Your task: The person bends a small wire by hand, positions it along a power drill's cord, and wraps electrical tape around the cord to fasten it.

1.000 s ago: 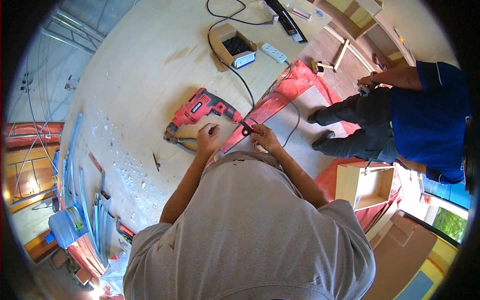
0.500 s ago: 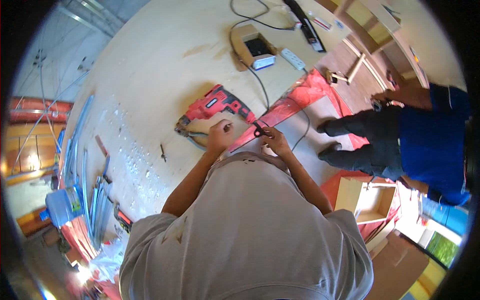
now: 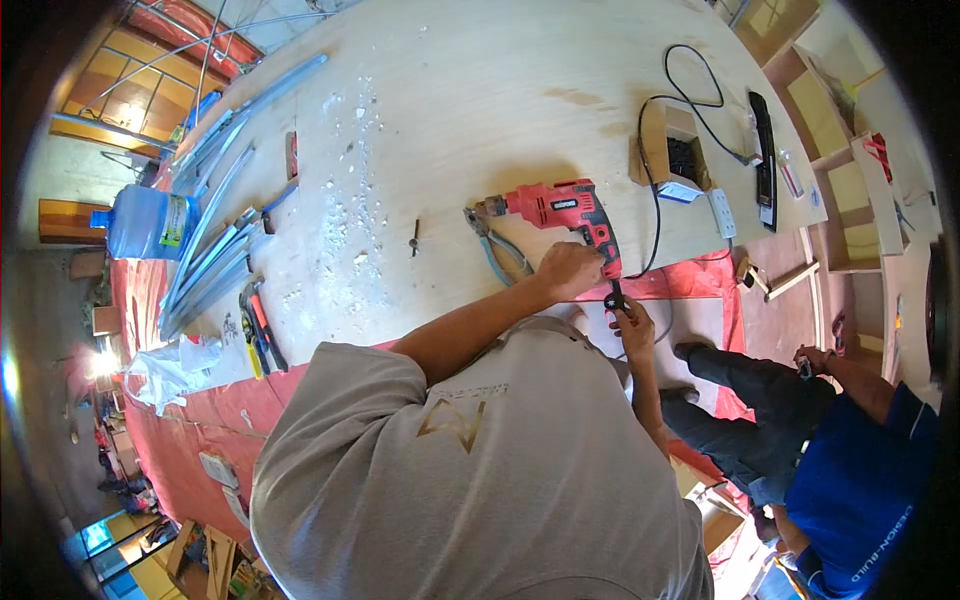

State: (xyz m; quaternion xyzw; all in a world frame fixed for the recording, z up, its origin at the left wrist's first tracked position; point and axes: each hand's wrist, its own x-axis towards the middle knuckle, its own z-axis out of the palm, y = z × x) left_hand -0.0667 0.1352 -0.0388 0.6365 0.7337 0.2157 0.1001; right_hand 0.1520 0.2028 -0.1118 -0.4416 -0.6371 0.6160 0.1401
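A red and black corded drill (image 3: 562,207) lies on its side on the pale board, its chuck pointing left. My left hand (image 3: 572,271) is closed at the lower part of the drill's handle; its fingertips are partly hidden. Just below, my right hand (image 3: 634,330) pinches a black holder with a ring-shaped part (image 3: 613,298) by the drill's cord end. Pliers (image 3: 497,247) with blue-grey handles lie beside the chuck. Further left on the board is a small dark metal piece (image 3: 415,238).
An open cardboard box (image 3: 655,150) of dark screws and a white power strip (image 3: 721,213) sit at right. Metal channels (image 3: 215,245), a water jug (image 3: 150,222) and cutting tools (image 3: 262,330) are at left. Another person in a blue shirt (image 3: 860,480) stands at right.
The view has swung to the left, shifting the table rightward in frame. My left hand has moved from in front of the drill to its handle. My right hand still holds the black holder.
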